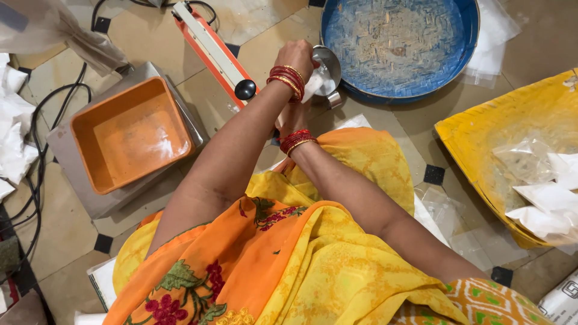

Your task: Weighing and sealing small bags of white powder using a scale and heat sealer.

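My left hand [297, 57] reaches forward across the floor and is closed around a small steel cup [329, 71], tipped beside the rim of a round blue woven tray [469, 54]. A bit of white plastic or powder [312, 86] shows just under the cup. Red and gold bangles circle both wrists. My right hand [292, 118] lies under the left forearm, mostly hidden, so what it holds cannot be made out. Orange and yellow cloth covers my lap.
An orange square pan [129, 135] sits on a grey weighing scale at the left. A long orange-and-white heat sealer [212, 53] lies next to it. A yellow woven tray [481, 138] at the right holds several filled clear packets [545, 195]. Black cables [37, 150] run along the left edge.
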